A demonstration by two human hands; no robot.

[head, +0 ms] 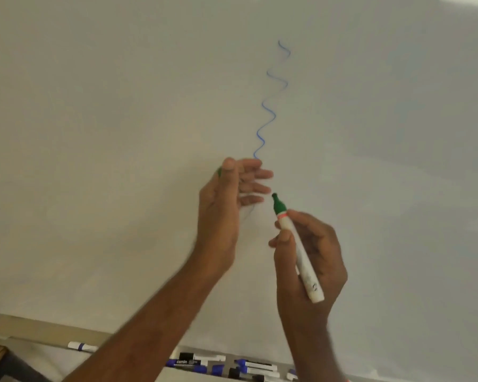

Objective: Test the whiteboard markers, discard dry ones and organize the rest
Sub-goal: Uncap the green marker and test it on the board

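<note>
A: Starting at nine o'clock from the middle, what is the left hand (pixel 226 199) doing?

B: It is raised against the whiteboard (pixel 108 119), palm turned inward. The four fingers are straight and loosely fanned toward three o'clock. A bit of green, the green cap (pixel 219 171), shows at the hand's upper edge beside the thumb tip; the thumb seems to press it there, though blur hides the exact hold.

A: And toward five o'clock?

B: The right hand (pixel 312 260) grips the green marker (pixel 298 249). Thumb and curled fingers pinch the white barrel near its orange band. The uncapped green tip points to eleven o'clock, just beside the left fingertips, apart from them. Whether the tip touches the board cannot be told.

A: Anything drawn on the board?

B: A blue wavy line (pixel 271 106) runs from twelve o'clock down to the left fingers, which cover its lower end. It grows fainter toward the top.

A: What lies along the bottom, at six o'clock?

B: The tray (pixel 39 330) under the board. At seven o'clock lies one lone marker (pixel 82 346), white with a blue band. Farther right, between the two forearms, sits a cluster of spare markers (pixel 221 366) with blue and black caps, lying sideways and close together. Both forearms cross in front of the tray and hide part of the cluster, so the count cannot be told.
</note>
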